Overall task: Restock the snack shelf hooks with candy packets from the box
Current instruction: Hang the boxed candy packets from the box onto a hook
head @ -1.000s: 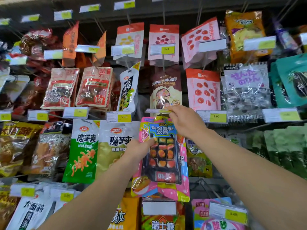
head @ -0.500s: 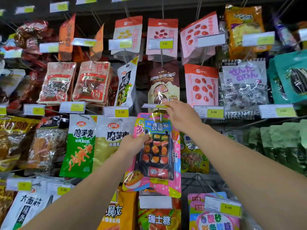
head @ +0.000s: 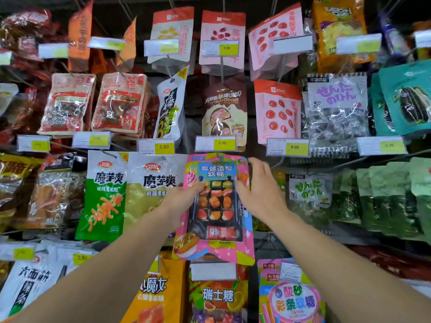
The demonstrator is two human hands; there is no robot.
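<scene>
- The pink sushi-gummy candy packet (head: 215,206) is now hanging on its hook under the 5.00 price tag (head: 215,143), which has dropped back flat.
- Your right hand (head: 261,190) has come off the tag, fingers loose at the packet's right edge; your left hand (head: 180,201) is pressing its left side.
- That means this packet is likely stocked.
- Left, a tag is reading 3.90 (head: 156,147).

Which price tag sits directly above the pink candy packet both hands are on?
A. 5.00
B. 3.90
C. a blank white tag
A: the yellow 5.00 price tag sits just above the top of the pink candy packet, which the left hand and right hand flank.
</scene>
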